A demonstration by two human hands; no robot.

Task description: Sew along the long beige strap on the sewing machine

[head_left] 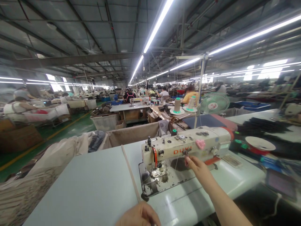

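Note:
A white industrial sewing machine (169, 147) with orange lettering stands on a pale table (87, 175). My right hand (196, 164) reaches to the front of its arm, with thumb and fingers pinched round a small pinkish-red and metal item (186, 159) I cannot identify. Close by, a pink cloth piece (200, 144) sits on the machine. At the bottom edge my left hand (139, 215) is closed, its fingers curled; what they hold is hidden. A narrow beige strip (131, 172) runs across the table up to this hand. The needle area (157, 172) has no hand near it.
Thread cones (177, 105) stand behind the machine, beside a green fan (214, 103) and a post (201, 84). Dark fabric pieces (263, 127) and a round dish (260, 143) lie right. A cloth-lined bin (134, 135) borders the table's far side. People work farther back.

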